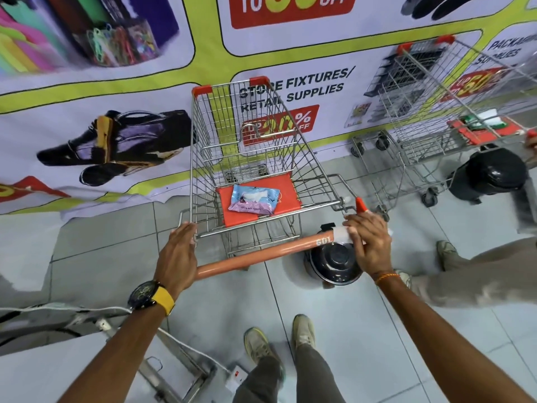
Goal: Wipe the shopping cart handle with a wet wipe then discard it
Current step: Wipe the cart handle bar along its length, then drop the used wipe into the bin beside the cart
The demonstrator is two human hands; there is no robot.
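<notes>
A wire shopping cart (203, 146) stands in front of me with an orange handle (261, 254) running across its near end. My left hand (178, 254) grips the handle's left end. My right hand (369, 242) is closed around the right end, pressing a white wet wipe (343, 234) onto the bar; part of the wipe shows left of my fingers. A blue and pink wet wipe pack (254, 199) lies on the orange child seat flap (286, 184) inside the cart.
A black bin with a domed lid (334, 261) stands on the tiled floor just under the handle's right end. A second cart (421, 91) and another black bin (491, 174) are at the right, beside another person's leg (479, 277). A printed banner wall lies ahead.
</notes>
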